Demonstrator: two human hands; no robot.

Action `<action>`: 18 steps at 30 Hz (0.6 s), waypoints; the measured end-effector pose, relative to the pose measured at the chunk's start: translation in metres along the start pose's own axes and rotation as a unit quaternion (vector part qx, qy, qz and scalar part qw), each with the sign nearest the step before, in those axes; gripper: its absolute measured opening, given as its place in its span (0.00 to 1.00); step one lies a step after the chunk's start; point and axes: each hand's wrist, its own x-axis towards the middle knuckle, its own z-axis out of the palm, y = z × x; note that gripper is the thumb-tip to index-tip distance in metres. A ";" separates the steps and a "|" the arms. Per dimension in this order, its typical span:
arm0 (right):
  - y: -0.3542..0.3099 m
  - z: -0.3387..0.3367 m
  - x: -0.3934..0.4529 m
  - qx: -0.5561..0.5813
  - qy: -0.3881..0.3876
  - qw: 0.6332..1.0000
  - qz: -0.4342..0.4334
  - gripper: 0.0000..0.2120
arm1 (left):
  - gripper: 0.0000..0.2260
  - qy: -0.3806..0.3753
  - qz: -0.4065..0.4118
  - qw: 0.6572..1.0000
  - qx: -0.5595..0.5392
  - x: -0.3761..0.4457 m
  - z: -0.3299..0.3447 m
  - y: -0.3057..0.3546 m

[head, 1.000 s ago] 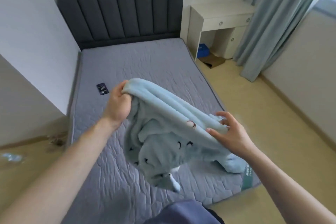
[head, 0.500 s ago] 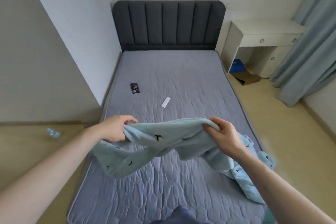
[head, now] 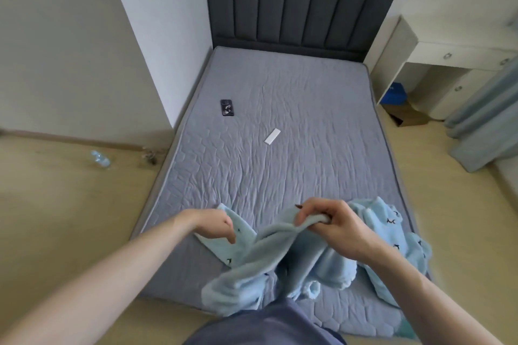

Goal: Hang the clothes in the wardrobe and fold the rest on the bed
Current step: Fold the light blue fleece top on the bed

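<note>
- Fingers of right hand curled, pinching a raised fold of the blue fleece garment.
- Left hand grips its left edge.
- Garment lies on near end of bed.
- Phone, white remote farther up.

The pale blue garment looks like thick, matt fleece, soft and fuzzy. The bed has a grey quilted cloth surface, creased, and a padded headboard in dark matt fabric.
</note>
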 end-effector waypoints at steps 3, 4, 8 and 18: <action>-0.012 0.007 -0.001 0.001 -0.054 0.998 -0.013 0.15 | 0.34 0.084 0.072 0.994 0.022 0.016 0.019 0.024; -0.015 0.009 -0.001 0.004 -0.065 0.998 -0.012 0.16 | 0.37 0.063 0.105 0.992 -0.013 0.020 0.026 0.034; -0.025 0.010 -0.005 -0.016 -0.063 0.998 -0.005 0.22 | 0.03 0.009 0.207 0.978 0.011 0.031 0.049 0.061; 0.044 -0.016 -0.045 -0.063 0.062 0.987 0.136 0.48 | 0.11 0.180 0.288 0.883 -0.323 -0.012 0.018 0.060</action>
